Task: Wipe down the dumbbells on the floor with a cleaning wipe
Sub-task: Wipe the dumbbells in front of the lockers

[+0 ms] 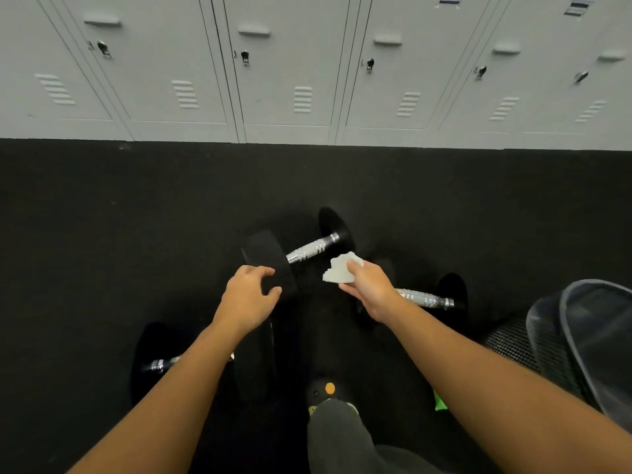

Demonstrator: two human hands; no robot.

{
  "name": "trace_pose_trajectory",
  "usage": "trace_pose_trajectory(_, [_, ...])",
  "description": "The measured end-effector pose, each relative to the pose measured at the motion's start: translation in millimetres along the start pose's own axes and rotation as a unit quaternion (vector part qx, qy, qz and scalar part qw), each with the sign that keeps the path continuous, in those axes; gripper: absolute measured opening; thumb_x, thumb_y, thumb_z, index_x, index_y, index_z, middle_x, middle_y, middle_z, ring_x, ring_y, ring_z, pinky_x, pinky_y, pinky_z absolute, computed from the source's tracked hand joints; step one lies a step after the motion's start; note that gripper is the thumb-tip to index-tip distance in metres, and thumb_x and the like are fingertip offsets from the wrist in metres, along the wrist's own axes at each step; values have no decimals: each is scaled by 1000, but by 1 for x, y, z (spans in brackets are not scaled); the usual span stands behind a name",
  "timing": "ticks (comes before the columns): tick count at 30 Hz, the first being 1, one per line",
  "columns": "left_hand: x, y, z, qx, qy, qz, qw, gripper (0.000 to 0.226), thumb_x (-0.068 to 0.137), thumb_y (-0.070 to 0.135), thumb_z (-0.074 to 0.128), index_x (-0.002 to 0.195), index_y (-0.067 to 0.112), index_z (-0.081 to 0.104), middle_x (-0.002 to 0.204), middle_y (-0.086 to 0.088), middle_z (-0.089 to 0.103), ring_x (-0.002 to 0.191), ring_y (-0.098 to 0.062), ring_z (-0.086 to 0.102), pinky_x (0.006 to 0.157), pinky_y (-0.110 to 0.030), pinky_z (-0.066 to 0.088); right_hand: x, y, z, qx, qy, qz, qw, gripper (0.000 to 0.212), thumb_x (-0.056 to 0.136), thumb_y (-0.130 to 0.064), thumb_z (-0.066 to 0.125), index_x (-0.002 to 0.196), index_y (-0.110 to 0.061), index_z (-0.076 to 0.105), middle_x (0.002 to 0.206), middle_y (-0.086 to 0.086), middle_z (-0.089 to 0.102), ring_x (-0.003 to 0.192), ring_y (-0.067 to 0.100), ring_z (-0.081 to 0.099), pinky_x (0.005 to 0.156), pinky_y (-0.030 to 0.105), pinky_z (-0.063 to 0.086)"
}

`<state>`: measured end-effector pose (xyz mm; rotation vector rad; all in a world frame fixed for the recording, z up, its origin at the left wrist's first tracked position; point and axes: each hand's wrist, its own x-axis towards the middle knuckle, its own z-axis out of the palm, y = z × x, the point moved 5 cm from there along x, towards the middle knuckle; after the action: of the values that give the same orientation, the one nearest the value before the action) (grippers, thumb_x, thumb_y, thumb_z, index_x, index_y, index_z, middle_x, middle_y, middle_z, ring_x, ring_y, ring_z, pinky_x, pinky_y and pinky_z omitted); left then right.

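Observation:
Three black dumbbells with chrome handles lie on the dark floor. The middle dumbbell (309,251) lies at an angle, and my left hand (248,295) grips its near head with fingers curled over the edge. My right hand (367,289) holds a crumpled white cleaning wipe (340,268) just right of that dumbbell's handle. A second dumbbell (427,298) lies to the right, partly hidden behind my right hand. The third dumbbell (160,364) lies at the lower left, partly covered by my left forearm.
A row of grey lockers (290,80) stands along the far wall. A dark mesh bin (581,336) sits at the right edge. My leg in dark trousers and a shoe (325,391) are at the bottom centre, with a small green item (441,403) beside it.

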<state>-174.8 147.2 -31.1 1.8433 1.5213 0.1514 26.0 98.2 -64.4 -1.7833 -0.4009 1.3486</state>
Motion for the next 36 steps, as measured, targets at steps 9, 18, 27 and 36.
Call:
trace_pose_trajectory(9, [62,-10,17,134,28,31,990,73,83,32,67,145,20,30,152,-4,23,138,-25,24,112,-40,26,67,-10,44,-251,1,-141,958,40,94,-4,40,131,-17,51,117,1,56,94,11,51,74,16,40])
trace_pose_trajectory(18, [100,-11,43,237,-11,52,970,99,81,40,67,150,15,0,158,-7,-4,146,-25,2,117,-39,14,113,-7,105,-542,-125,-321,767,67,86,9,48,147,-9,24,152,6,29,145,24,12,117,34,12])
trace_pose_trajectory(27, [107,-18,58,267,-41,64,961,101,84,36,64,148,10,-9,157,-12,-12,145,-27,-7,117,-37,3,125,37,89,-734,-141,-350,564,64,96,-8,36,150,-10,2,159,8,-1,146,24,-5,118,36,-4])
trace_pose_trajectory(36, [107,-20,59,235,-28,72,969,97,85,28,65,149,10,-5,157,-11,-11,145,-27,-7,117,-37,3,129,31,103,-714,-130,-312,613,64,96,-10,36,150,-12,2,158,9,2,146,25,-4,120,38,-1])
